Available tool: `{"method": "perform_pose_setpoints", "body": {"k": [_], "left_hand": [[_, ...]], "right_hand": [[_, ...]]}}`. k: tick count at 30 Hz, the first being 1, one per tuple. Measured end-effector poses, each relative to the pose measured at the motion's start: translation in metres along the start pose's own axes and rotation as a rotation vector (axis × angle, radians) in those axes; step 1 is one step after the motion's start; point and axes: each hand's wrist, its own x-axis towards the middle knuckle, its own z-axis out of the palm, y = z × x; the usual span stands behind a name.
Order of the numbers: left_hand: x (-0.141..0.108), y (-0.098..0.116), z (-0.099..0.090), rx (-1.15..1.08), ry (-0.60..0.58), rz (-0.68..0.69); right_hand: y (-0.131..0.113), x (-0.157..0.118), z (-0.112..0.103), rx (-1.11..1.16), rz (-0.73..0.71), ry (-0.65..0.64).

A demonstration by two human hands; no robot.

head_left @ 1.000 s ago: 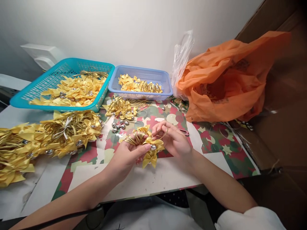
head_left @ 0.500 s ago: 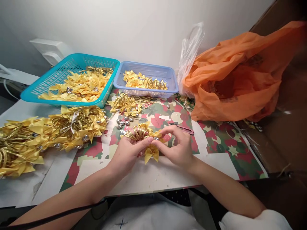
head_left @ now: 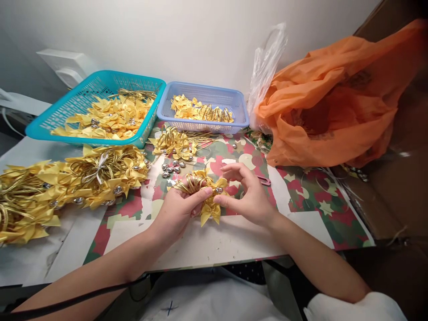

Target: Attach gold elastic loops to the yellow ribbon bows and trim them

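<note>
My left hand (head_left: 179,208) grips a bundle of gold cord loops with yellow bows (head_left: 210,210), its thumb pressed over the cords. Just right of the bundle, my right hand (head_left: 249,196) is open, thumb and fingers apart beside a bow with a silver bell (head_left: 219,190). Whether its thumb tip touches that bow I cannot tell. Beyond the bundle lie several loose silver bells (head_left: 172,167) and a small pile of yellow bows with gold cord (head_left: 174,143).
A teal basket (head_left: 43,129) and a blue basket (head_left: 245,117) hold yellow bows at the back. Tied bow bunches (head_left: 90,178) lie left. An orange bag (head_left: 334,133) stands right, near a pink clip (head_left: 265,180). Patterned paper (head_left: 341,223) covers the table.
The fingers of my right hand have spread and drawn back from the bow and bell they were pinching. My left hand still holds the bundle. The view has shifted slightly.
</note>
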Motion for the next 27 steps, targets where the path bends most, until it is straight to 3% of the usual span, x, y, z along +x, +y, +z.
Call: {"method": "perform_pose_setpoints", "body": {"k": [5, 11, 16, 27], "left_hand": [[-0.0011, 0.0006, 0.001, -0.003, -0.013, 0.013], [-0.0043, 0.0046, 0.0026, -0.107, -0.076, -0.039], [-0.0049, 0.0066, 0.0032, -0.106, -0.041, -0.051], [-0.0041, 0.0027, -0.0015, 0.02, -0.13, -0.03]], "right_hand": [[0.0026, 0.0017, -0.0051, 0.119, -0.021, -0.037], [0.0072, 0.0001, -0.0056, 0.038, -0.401, 0.029], [0.0094, 0.0031, -0.0058, -0.076, -0.64, 0.084], [0.0082, 0.005, -0.0099, -0.162, -0.638, 0.032]]}}
